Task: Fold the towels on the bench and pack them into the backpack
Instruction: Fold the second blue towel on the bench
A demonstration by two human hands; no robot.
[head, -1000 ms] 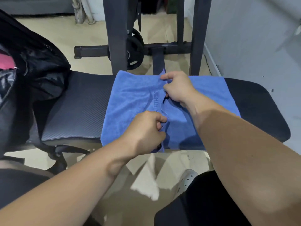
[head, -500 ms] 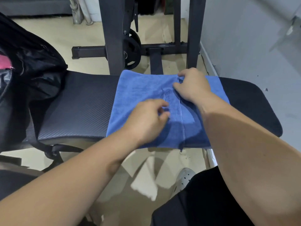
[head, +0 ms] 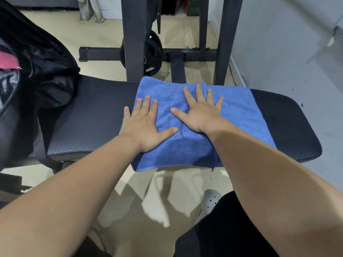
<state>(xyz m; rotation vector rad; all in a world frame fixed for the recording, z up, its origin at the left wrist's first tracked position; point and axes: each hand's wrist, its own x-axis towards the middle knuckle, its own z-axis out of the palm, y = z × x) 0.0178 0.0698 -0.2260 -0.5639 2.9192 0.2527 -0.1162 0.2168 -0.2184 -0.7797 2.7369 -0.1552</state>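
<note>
Gym corner: beige floor (head: 167, 191), grey wall (head: 287, 43) on the right, black rack (head: 133, 43) with a weight plate (head: 153, 56) behind the desk. Black padded desk (head: 89, 123) runs left-right across the view.

Blue towel (head: 239, 112) lies flat on the right half of the desk, partly folded. Its long axis is left-right, along the desk's length. The near edge hangs just over the desk's front side and the far edge reaches the desk's back side. The upper layer covers the left and middle part. That layer's edge runs far-to-near, right of centre, leaving a single layer showing on the right.

Left grip (head: 146, 125): fingers straight and spread apart, palm down, pressing the towel's left part. The little finger is over the towel's left edge on the desk pad; the thumb points right. It clamps nothing.

Right grip (head: 200, 112): fingers straight and spread apart, palm flat on the towel's middle, fingertips pointing away toward the far edge. It also clamps nothing. The two thumbs are near each other but apart.

Black backpack (head: 46, 80) sits at the desk's left end, well apart from the towel, with something pink (head: 7, 60) showing at its opening. Grey perforated shoe (head: 211, 201) on the floor below, beside a dark-clothed leg.
</note>
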